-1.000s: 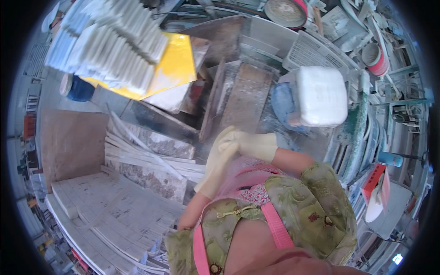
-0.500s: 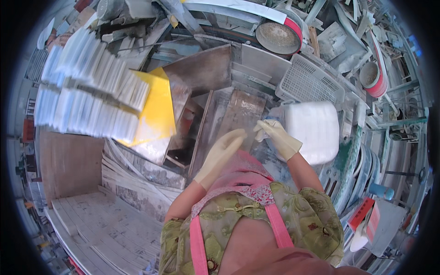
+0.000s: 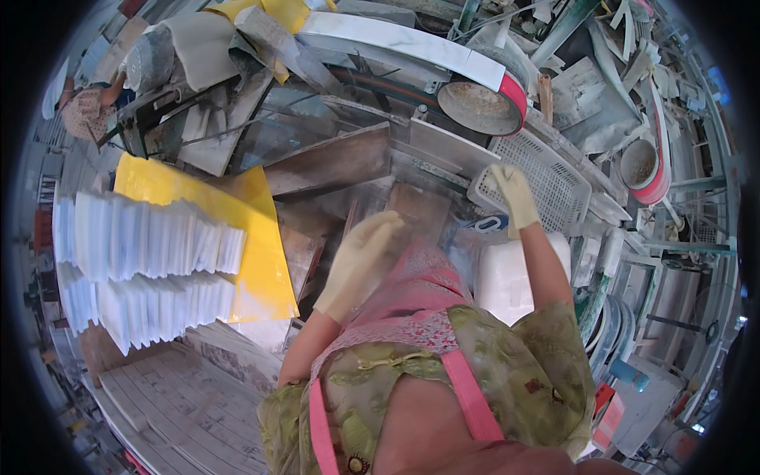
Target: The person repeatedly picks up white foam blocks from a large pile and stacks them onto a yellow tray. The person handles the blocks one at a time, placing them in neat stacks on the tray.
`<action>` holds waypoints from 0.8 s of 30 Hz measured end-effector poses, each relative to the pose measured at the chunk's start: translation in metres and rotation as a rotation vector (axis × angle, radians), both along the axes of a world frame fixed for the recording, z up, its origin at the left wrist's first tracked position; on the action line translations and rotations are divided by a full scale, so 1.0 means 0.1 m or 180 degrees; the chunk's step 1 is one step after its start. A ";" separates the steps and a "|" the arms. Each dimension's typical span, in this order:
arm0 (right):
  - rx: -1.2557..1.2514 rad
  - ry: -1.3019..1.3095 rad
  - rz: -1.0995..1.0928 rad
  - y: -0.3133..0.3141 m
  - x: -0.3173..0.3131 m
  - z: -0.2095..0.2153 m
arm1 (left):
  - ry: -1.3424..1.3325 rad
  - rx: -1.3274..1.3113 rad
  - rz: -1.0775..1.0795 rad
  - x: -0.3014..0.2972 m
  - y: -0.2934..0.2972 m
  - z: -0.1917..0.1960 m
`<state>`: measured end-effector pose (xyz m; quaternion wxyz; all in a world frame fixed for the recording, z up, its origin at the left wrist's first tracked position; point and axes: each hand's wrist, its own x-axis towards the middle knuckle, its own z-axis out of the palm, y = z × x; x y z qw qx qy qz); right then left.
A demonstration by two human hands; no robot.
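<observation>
Both hands wear cream rubber gloves. My right hand (image 3: 514,194) is raised at the near left corner of a white perforated plastic basket (image 3: 554,178), its fingers curled. Whether it touches the rim or holds something small, I cannot make out. My left hand (image 3: 362,257) hovers in front of the pink apron (image 3: 408,289), its fingers extended, close together and slightly bent, with nothing visible in them. Below the right wrist stands a rounded white plastic block or container (image 3: 511,277), partly covered by my forearm. Beside it lies a blue looped item (image 3: 491,224).
Stacked thin white pieces (image 3: 158,245) stand at left by a yellow sheet (image 3: 265,253). Brown boards (image 3: 336,162) lean ahead. Beyond runs a white band (image 3: 396,39) over a red-rimmed wheel (image 3: 483,107). Another person (image 3: 89,111) is at far left.
My right hand has moved up and away, from above the white block to the basket's corner. The left hand stays near the apron, its fingers bending slightly. The whole view has shifted.
</observation>
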<state>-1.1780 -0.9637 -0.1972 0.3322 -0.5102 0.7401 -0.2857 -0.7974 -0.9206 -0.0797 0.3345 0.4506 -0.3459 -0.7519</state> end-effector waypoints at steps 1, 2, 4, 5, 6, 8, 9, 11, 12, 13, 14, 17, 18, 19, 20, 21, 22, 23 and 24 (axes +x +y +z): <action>-0.0327 0.0574 0.0006 -0.18 -0.12 0.04 | 0.0041 -0.0205 0.0066 0.01 -0.08 0.01; -0.0659 0.1168 0.0009 -0.38 -0.25 0.10 | -0.0173 -0.0263 0.0180 0.03 -0.15 0.01; -0.1470 0.1999 0.0397 -0.73 -0.51 0.25 | -0.0525 -0.0419 0.0388 0.10 -0.29 -0.03; -0.1313 0.2387 0.0552 -0.97 -0.62 0.32 | -0.0600 -0.0396 0.0547 0.13 -0.31 -0.05; -0.1160 0.2770 0.0717 -1.22 -0.71 0.37 | -0.0419 -0.0363 0.0783 0.15 -0.32 -0.07; -0.0840 0.3272 0.1016 -1.65 -0.83 0.40 | -0.0771 -0.0304 0.1050 0.18 -0.40 -0.10; -0.0650 0.3398 0.1157 -1.85 -0.87 0.38 | -0.0882 -0.0227 0.1242 0.16 -0.44 -0.11; -0.0595 0.3336 0.1378 -2.20 -0.94 0.30 | -0.0976 -0.0019 0.1504 0.08 -0.54 -0.11; -0.0666 0.3205 0.1487 -2.30 -0.99 0.25 | -0.1010 0.0120 0.1598 0.02 -0.60 -0.09; -0.0741 0.3094 0.1539 -2.35 -1.05 0.20 | -0.0956 0.0149 0.1535 -0.05 -0.67 -0.07; -0.0830 0.3013 0.1578 -2.38 -1.11 0.17 | -0.0913 0.0166 0.1468 -0.13 -0.77 -0.06; -0.0600 0.2810 0.1875 -2.43 -1.30 0.17 | -0.0770 0.0018 0.1251 -0.47 -1.10 -0.14; -0.0712 0.2379 0.1754 -2.45 -1.33 0.21 | -0.0739 -0.0089 0.1144 -0.56 -1.22 -0.15; -0.0736 0.1956 0.1640 -2.47 -1.34 0.25 | -0.0651 -0.0039 0.1083 -0.65 -1.32 -0.17; -0.0696 0.1521 0.1459 -2.51 -1.33 0.30 | -0.0583 -0.0127 0.1048 -0.73 -1.39 -0.16; -0.1042 0.1798 0.1531 -2.56 -1.29 0.34 | -0.0540 -0.0166 0.1031 -0.80 -1.44 -0.16; -0.1342 0.2190 0.1791 -2.62 -1.23 0.38 | -0.0459 -0.0258 0.1018 -0.86 -1.49 -0.16; -0.1410 0.2566 0.1932 -2.68 -1.15 0.40 | -0.0452 -0.0234 0.0976 -0.91 -1.52 -0.16; -0.1722 0.2888 0.2096 -2.72 -1.09 0.42 | -0.0399 -0.0172 0.1004 -0.94 -1.54 -0.15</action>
